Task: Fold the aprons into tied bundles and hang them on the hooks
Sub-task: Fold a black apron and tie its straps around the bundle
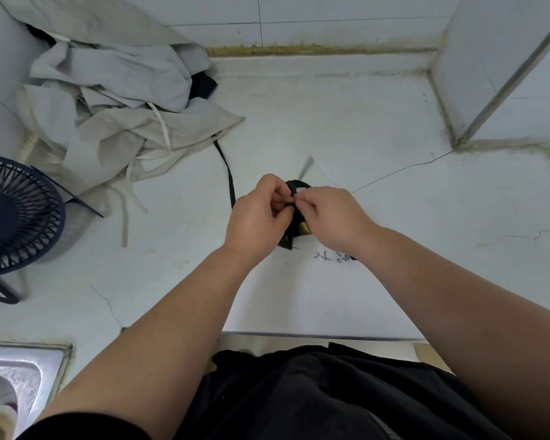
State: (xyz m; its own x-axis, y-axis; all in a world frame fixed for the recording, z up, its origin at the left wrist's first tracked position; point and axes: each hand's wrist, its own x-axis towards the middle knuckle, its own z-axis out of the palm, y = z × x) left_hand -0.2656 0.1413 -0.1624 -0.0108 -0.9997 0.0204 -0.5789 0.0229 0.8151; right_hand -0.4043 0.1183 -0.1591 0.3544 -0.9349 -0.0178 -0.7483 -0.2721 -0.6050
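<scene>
A small black apron bundle [294, 231] with a gold patch sits between my hands above the white counter [378, 147]. My left hand [256, 217] and my right hand [331, 214] both pinch its black strap [297, 185], which loops up just over my fingertips. Most of the bundle is hidden behind my hands. Another black strap [227, 168] trails across the counter from under a heap of beige and grey aprons [115, 103] at the back left.
A dark blue fan [16, 214] stands at the left edge. A steel sink [23, 373] lies at the lower left. A tiled wall runs along the back and a white pillar [496, 68] rises at the right. No hooks are in view.
</scene>
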